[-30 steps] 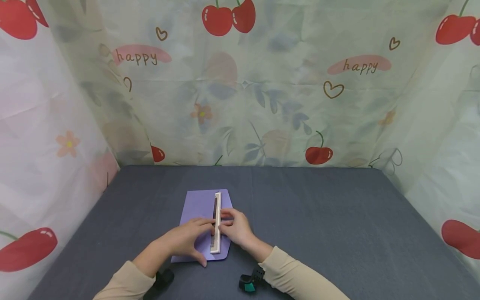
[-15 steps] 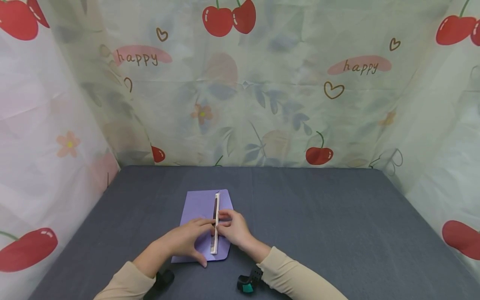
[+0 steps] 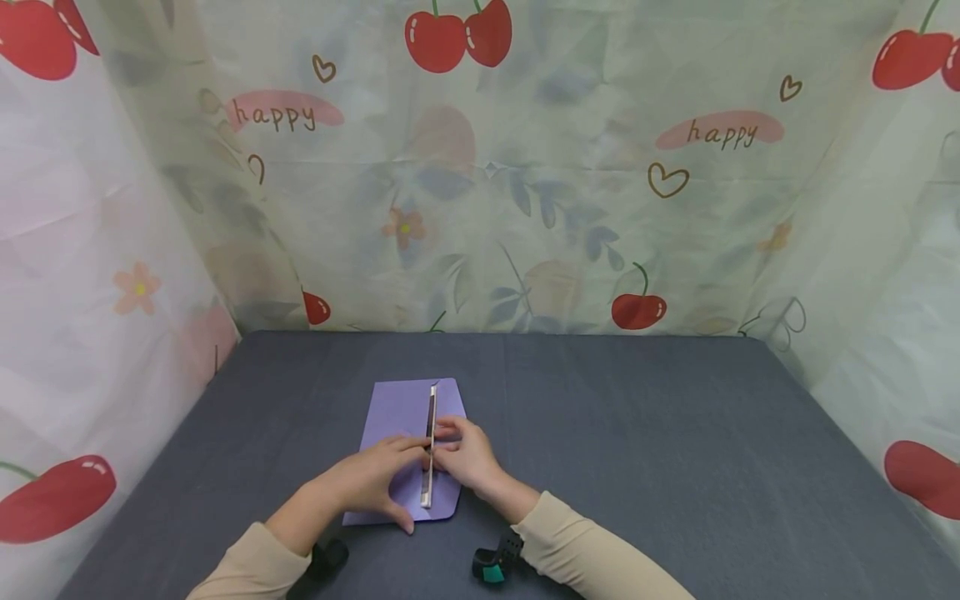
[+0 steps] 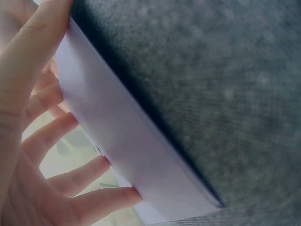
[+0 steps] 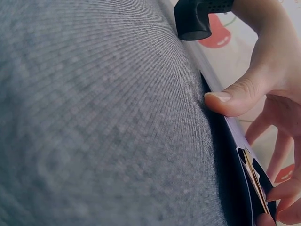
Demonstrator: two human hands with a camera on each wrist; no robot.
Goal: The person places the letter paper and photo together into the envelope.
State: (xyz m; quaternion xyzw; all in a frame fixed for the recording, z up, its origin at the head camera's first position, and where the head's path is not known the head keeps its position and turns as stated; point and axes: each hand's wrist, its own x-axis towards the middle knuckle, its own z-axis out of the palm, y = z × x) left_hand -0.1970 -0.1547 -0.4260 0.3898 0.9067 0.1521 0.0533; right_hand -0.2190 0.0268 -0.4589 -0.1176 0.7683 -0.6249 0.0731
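A flat purple envelope lies on the table with its flap spread to the right. A thin white-edged strip shows lengthwise along its dark opening; the rest is hidden inside. My left hand rests across the envelope, thumb near its front edge and spread fingertips at the opening, also seen in the left wrist view. From the right, my right hand touches the strip with bent fingertips over the flap. In the right wrist view, its thumb lies at the purple edge, near the gold-lined opening.
The table has a dark grey cloth. A patterned curtain with cherries stands behind it and at both sides. A black wrist device hangs below the right wrist, another black device below the left.
The visible white strip has grown narrower as it shifts left into the envelope's opening. My right hand has edged slightly left with it; the left hand stays in place.
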